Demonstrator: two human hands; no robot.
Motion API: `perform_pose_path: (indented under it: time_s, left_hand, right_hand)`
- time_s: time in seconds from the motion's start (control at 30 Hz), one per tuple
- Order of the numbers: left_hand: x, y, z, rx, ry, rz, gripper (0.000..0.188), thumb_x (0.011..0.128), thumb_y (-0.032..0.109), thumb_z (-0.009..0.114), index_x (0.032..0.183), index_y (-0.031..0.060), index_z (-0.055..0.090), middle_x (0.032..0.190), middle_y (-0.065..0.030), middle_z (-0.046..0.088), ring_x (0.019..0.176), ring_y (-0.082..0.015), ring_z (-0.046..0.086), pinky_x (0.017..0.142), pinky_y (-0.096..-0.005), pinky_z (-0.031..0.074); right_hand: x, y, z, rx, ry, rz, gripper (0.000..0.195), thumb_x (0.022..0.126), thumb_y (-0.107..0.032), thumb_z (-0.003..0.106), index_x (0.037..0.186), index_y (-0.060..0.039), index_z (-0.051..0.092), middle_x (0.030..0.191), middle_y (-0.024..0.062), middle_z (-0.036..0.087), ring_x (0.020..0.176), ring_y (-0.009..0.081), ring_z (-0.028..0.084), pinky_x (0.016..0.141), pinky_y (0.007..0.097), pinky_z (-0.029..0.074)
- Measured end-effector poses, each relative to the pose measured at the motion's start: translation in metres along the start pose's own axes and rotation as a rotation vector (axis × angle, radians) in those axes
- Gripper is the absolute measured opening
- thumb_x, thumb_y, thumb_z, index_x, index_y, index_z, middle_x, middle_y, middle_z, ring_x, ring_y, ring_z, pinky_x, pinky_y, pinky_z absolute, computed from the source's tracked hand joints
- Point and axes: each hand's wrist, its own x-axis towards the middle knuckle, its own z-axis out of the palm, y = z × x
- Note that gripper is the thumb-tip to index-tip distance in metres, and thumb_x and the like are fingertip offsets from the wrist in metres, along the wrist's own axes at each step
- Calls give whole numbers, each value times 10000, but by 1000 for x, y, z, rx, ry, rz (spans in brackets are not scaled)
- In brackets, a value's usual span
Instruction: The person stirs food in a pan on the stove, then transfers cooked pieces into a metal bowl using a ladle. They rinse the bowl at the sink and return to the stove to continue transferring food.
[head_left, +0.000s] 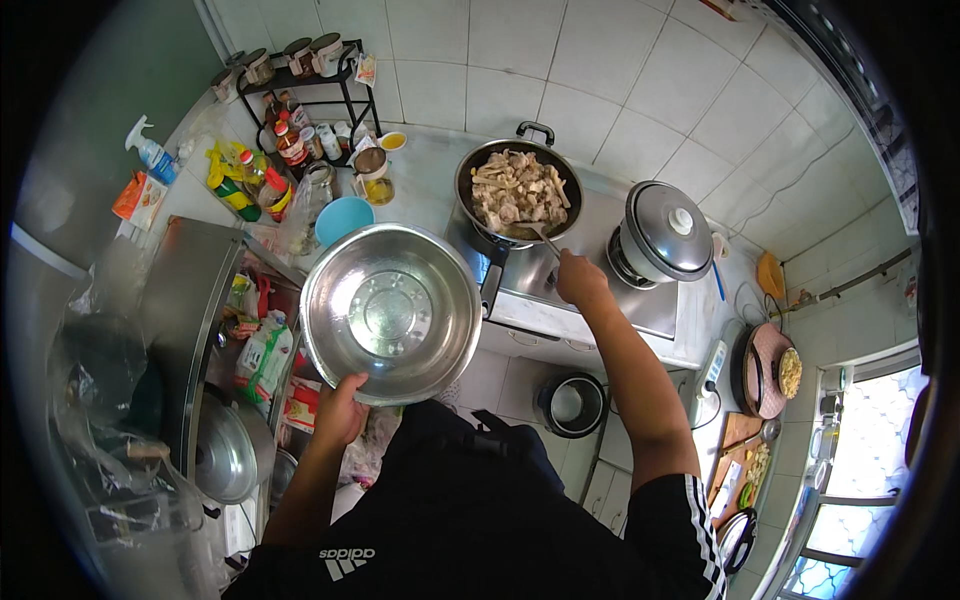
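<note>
My left hand (345, 409) grips the near rim of a wide stainless steel basin (394, 311), its thumb over the edge. The basin is tilted towards me and shows only a bare, shiny inside. My right hand (582, 280) is closed around the handle of a metal spatula (541, 234). The blade dips into the near side of a dark frying pan (463, 204), at the edge of a heap of chopped meat pieces (517, 184). That pan sits on the left burner, and its black long handle (493, 281) points towards me, just right of the basin.
A lidded pot (670, 232) stands on the right burner of the gas stove (660, 311). Left of the pan are a blue bowl (344, 220), a glass oil jar (379, 187), several bottles and a black spice rack (307, 79). A dark-rimmed bin (574, 405) stands on the floor.
</note>
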Motion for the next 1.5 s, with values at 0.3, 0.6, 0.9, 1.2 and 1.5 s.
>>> perform_pose_path:
  time_s: [0.3,0.6,0.9,1.2,1.5]
  left_hand:
    - [58,11,1,39,3,-97,404,872,94,560,1262,30,474,1188,-111,581,1060,-250,601,850,-417,525]
    - [83,5,12,10,-16,-47,365,869,91,566,1212,-12,494,1116,-139,612,949,-272,652,746,-416,569]
    - [79,10,13,43,-48,-69,376,884,130,566,1236,21,490,1120,-96,613,975,-235,642,815,-398,547]
    - [77,11,8,83,-8,-63,391,883,142,571,1245,21,487,1126,-102,613,948,-234,655,771,-382,570]
    - [82,17,6,97,-12,-62,412,882,106,568,1260,-2,445,1139,-147,593,939,-261,656,711,-385,600]
  right_hand:
    - [38,-18,-9,-142,95,0,286,890,-157,509,1152,-46,535,1115,193,616,947,369,665,749,436,562]
    - [38,20,-19,-37,146,-121,234,861,-123,509,1059,-58,615,1021,221,646,938,378,646,826,459,525]
    - [10,63,-83,306,103,-62,224,865,-179,546,796,18,628,727,178,659,673,310,641,644,418,497]
    - [19,77,-84,554,-20,140,287,902,-201,529,721,11,597,568,83,595,429,167,532,434,316,415]
    - [32,54,-97,645,-236,192,308,909,-226,530,724,11,597,511,57,505,397,172,505,367,328,374]
